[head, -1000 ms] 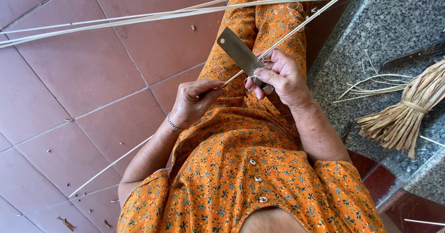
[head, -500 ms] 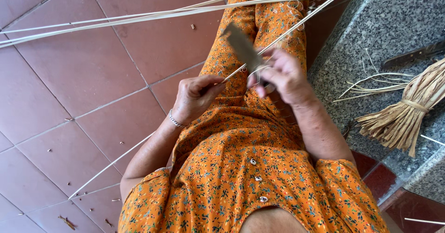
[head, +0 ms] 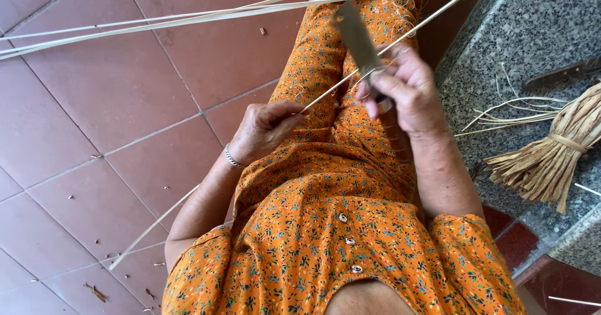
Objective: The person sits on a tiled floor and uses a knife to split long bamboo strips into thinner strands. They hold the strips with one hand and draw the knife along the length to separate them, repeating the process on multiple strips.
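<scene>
I sit in an orange flowered dress, looking down at my lap. My left hand (head: 266, 130) pinches a long thin pale bamboo strip (head: 413, 30) that runs diagonally from the floor at lower left up to the top right. My right hand (head: 407, 89) grips the handle of a broad-bladed knife (head: 354, 33), whose blade points away from me and lies against the strip just past my left fingers. The knife and right hand are blurred. A silver bracelet (head: 233, 158) circles my left wrist.
Several more long pale strips (head: 156, 24) lie across the red tiled floor (head: 94, 133) and over my knees. To the right is a speckled grey stone ledge (head: 501, 39) with a tied bundle of dry fibre (head: 557, 152), loose strands and a dark tool (head: 560, 74).
My right hand has pushed the knife forward along the strip, away from my body. My left hand keeps its pinch on the strip at about the same place.
</scene>
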